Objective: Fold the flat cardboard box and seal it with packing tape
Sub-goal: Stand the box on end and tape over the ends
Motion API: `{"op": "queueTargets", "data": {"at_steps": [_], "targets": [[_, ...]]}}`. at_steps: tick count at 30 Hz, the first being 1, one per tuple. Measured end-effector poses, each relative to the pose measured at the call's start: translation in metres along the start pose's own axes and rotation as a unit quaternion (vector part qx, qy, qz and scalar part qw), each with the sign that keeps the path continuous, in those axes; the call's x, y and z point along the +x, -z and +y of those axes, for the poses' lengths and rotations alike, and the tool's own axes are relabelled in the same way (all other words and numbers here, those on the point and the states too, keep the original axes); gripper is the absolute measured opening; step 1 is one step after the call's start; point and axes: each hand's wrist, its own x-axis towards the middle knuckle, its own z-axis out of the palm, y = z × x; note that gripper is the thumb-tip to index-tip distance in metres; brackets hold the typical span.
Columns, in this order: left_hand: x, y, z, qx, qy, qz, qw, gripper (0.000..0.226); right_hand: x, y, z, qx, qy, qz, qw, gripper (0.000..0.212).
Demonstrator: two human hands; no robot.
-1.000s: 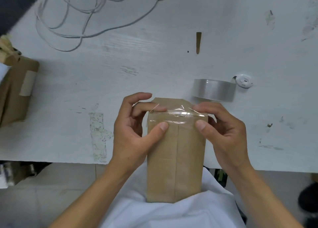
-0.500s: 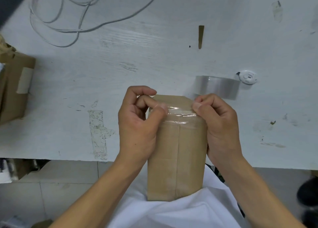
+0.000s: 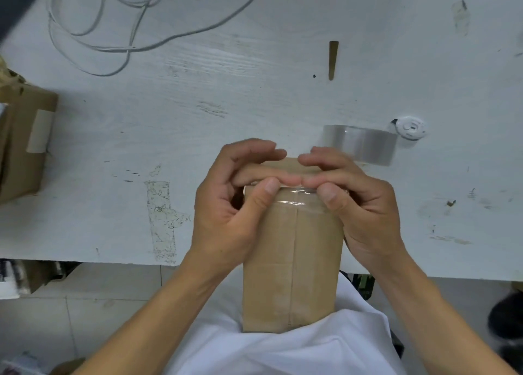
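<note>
**Cardboard box, upright, far end under tape — both hands on it**

Item 1. Cardboard box (image 3: 294,261): brown, narrow, folded up, standing on end between the person's two forearms. Its near end rests against the white shirt (image 3: 283,352); its far end overhangs the edge of the white table (image 3: 254,91). A centre seam runs the length of the visible face.

Item 2. Strip of clear tape (image 3: 294,196): laid across the box's far end, glossy and slightly wrinkled, spanning from one thumb to the other.

Item 3. Left hand (image 3: 237,202): fingers curled over the far flap of the box, thumb pressed on the left end of the tape strip — a pinching hold on the box's top edge.

Item 4. Right hand (image 3: 359,205): mirror arrangement, fingers curled over the far flap, thumb on the right end of the strip, palm against the box's right side. The fingertips of the two hands nearly meet at the middle.

Item 5. Roll of clear packing tape (image 3: 359,144): on the table just beyond the right hand, standing on its rim.

Item 6. Small white round object (image 3: 409,127) (what it is cannot be told): touching or just beside the roll's far right.

Item 7. Grey cable (image 3: 135,15): looped loosely at the table's far left.

Item 8. Second brown box (image 3: 25,142): at the left edge, with a pale tape patch.
</note>
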Motion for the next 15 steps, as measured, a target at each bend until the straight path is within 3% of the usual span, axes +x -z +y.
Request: {"op": "queueTargets", "data": {"at_steps": [5, 11, 15], "targets": [[0.008, 0.015, -0.006, 0.057, -0.014, -0.067, 0.996, 0.017, 0.004, 0.004, 0.003, 0.042, -0.004, -0.048, 0.998, 0.015], [0.013, 0.024, -0.006, 0.095, 0.02, -0.108, 0.989, 0.051, 0.002, 0.009, 0.003, 0.002, -0.039, -0.044, 0.998, 0.028], [0.009, 0.027, -0.008, 0.153, 0.046, -0.112, 0.981, 0.07, 0.004, 0.017, 0.003, -0.09, -0.087, -0.067, 0.99, 0.048]]}}
